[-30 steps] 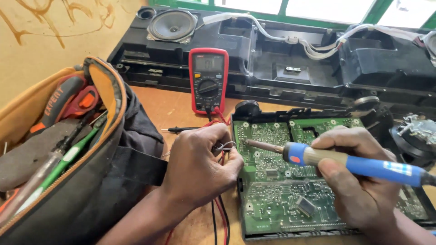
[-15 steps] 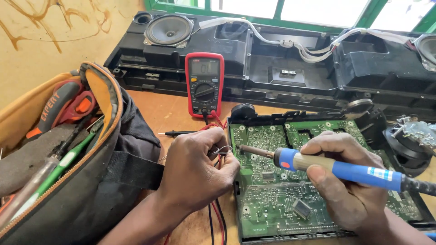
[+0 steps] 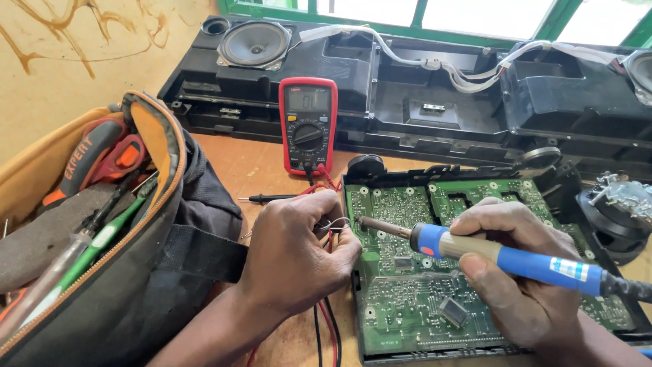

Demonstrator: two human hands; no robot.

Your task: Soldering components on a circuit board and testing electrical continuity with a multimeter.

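Orange-brown wooden surface [image 3: 234,166]. On it: open tool bag [image 3: 146,272] at left, red multimeter [image 3: 308,126] standing centre-back, black probe [image 3: 266,198] lay flat near it, green circuit board [image 3: 407,299] in black frame at right, long black speaker housing [image 3: 421,102] across back edge.

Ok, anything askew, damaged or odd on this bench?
Nothing looks damaged or spilled. The black speaker housing lies opened at the back with white wires loose across it. The right hand holds a soldering iron over the circuit board; the left hand pinches thin wire.
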